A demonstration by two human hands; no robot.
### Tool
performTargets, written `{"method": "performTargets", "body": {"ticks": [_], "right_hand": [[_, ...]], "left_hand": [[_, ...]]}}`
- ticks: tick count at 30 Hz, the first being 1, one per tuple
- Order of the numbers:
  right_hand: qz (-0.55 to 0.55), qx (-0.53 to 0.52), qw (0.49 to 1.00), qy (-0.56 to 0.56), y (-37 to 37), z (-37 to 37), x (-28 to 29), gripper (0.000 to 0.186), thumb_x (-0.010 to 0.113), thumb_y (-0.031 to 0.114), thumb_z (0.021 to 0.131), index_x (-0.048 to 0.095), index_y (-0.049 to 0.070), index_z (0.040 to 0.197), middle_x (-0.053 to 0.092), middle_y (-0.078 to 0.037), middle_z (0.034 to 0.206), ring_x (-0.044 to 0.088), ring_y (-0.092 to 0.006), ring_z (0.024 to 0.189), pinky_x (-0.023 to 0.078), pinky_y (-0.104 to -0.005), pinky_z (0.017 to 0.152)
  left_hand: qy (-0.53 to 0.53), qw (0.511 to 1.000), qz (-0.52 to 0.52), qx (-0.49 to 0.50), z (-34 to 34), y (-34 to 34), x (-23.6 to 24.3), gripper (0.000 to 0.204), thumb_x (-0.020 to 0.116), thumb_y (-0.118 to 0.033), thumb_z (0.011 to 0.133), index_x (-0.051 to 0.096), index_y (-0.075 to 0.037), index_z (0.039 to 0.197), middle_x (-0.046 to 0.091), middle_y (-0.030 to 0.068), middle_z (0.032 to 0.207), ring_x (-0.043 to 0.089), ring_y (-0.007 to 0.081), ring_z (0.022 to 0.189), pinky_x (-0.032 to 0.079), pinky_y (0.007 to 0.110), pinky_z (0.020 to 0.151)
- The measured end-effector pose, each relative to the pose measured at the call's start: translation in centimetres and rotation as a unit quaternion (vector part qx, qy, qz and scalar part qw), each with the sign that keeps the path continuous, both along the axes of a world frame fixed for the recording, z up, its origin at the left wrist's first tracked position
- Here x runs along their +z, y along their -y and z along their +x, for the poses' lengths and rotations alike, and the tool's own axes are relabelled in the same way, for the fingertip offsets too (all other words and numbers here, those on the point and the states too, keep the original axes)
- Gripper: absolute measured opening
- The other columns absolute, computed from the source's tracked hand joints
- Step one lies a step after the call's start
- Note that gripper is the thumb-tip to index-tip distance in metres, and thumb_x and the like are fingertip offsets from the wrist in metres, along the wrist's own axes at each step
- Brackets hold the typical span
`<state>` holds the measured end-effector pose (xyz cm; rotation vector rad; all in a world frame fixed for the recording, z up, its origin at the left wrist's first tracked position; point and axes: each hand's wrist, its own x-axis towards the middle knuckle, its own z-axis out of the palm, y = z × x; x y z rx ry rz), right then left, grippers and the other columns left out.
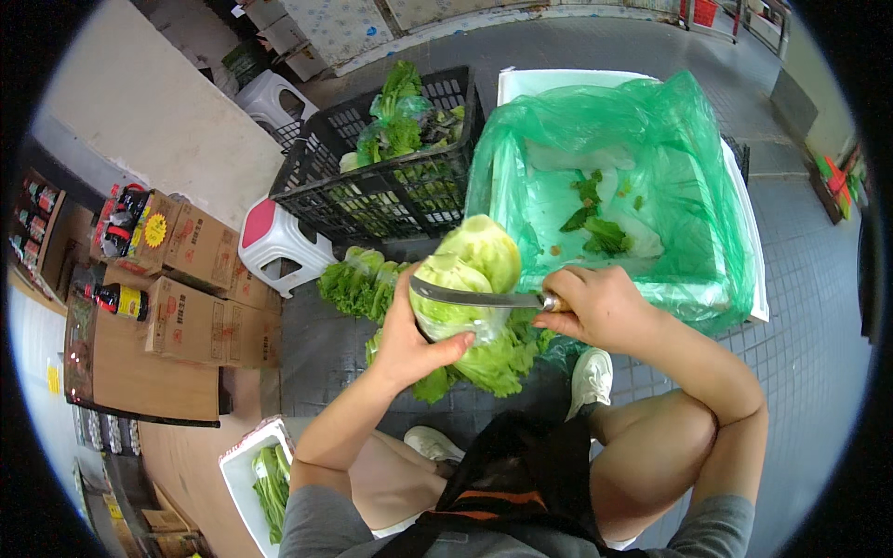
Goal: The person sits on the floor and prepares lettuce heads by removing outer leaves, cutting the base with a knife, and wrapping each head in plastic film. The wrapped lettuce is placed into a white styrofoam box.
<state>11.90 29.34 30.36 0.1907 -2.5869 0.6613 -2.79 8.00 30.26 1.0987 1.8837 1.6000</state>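
My left hand [406, 337] is wrapped round a bunch of pale green lettuce [484, 253], its cut stem ends turned up and its leaves hanging below. Clear plastic seems to cover part of the bunch. In my right hand [600, 302] is a knife [479, 298] with a curved metal blade, gripped by its handle. The blade lies across the near side of the lettuce, its tip close to my left fingers. More leafy lettuce [358, 282] rests on the floor just beyond my left hand.
A box lined with a green plastic bag [688, 186] stands ahead right, with loose leaves [605, 232] inside. Left of it is a black crate [372, 195] of greens. A white stool [279, 246], cardboard boxes [191, 321] and a white foam box [244, 470] of greens line the left.
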Motion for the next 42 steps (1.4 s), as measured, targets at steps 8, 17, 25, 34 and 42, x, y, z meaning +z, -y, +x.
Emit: {"method": "performTargets", "body": {"ticks": [8,17,25,34,42], "right_hand": [[0.105,-0.049,0.993,-0.025,1.0,-0.3,0.5,0.038,0.066,0.037,0.075,0.045,0.006,0.076,0.054,-0.009,0.062,0.057,-0.025,0.053,0.046,-0.0346,0.045],[0.124,-0.13,0.984,-0.02,-1.2,1.7,1.3,0.038,0.066,0.038,0.074,0.045,0.006,0.075,0.054,-0.009,0.063,0.057,-0.0252,0.054,0.046,-0.0347,0.046],[0.101,-0.146,0.984,0.005,-1.7,2.5,2.8,0.035,0.065,0.036,0.077,0.046,0.006,0.074,0.054,-0.009,0.061,0.058,-0.0269,0.055,0.046,-0.0364,0.047],[-0.1,-0.309,0.944,-0.067,-1.5,-0.8,5.5,0.02,0.055,0.021,0.088,0.055,0.002,0.092,0.056,-0.013,0.069,0.05,-0.0185,0.056,0.04,-0.0339,0.052],[-0.159,-0.214,0.953,0.142,-9.0,-1.8,-8.2,0.036,0.049,0.034,0.091,0.055,0.002,0.107,0.042,0.002,0.062,0.031,-0.0059,0.047,0.024,-0.0229,0.04]], "left_hand": [[0.14,0.987,0.072,-0.026,2.3,0.2,0.6,0.078,0.073,-0.008,0.066,0.026,-0.001,0.128,0.045,0.0106,0.119,0.046,0.0185,0.11,0.037,0.034,0.094],[0.102,0.991,0.082,-0.032,3.5,-2.3,0.3,0.084,0.076,-0.019,0.066,0.025,0.002,0.129,0.045,0.0133,0.12,0.045,0.0197,0.111,0.036,0.034,0.096],[0.04,0.995,0.067,-0.057,3.1,-2.8,1.9,0.082,0.075,-0.019,0.065,0.027,0.001,0.129,0.045,0.0122,0.119,0.046,0.02,0.111,0.035,0.034,0.096],[-0.032,0.986,0.109,0.12,2.3,11.1,6.6,0.09,0.079,-0.02,0.059,0.028,-0.001,0.131,0.047,0.0115,0.12,0.046,0.0213,0.112,0.036,0.036,0.096],[-0.202,0.798,0.08,0.562,13.7,41.5,11.2,0.063,0.067,-0.009,0.066,0.039,-0.002,0.122,0.053,0.0099,0.109,0.053,0.0175,0.099,0.045,0.03,0.083]]}}
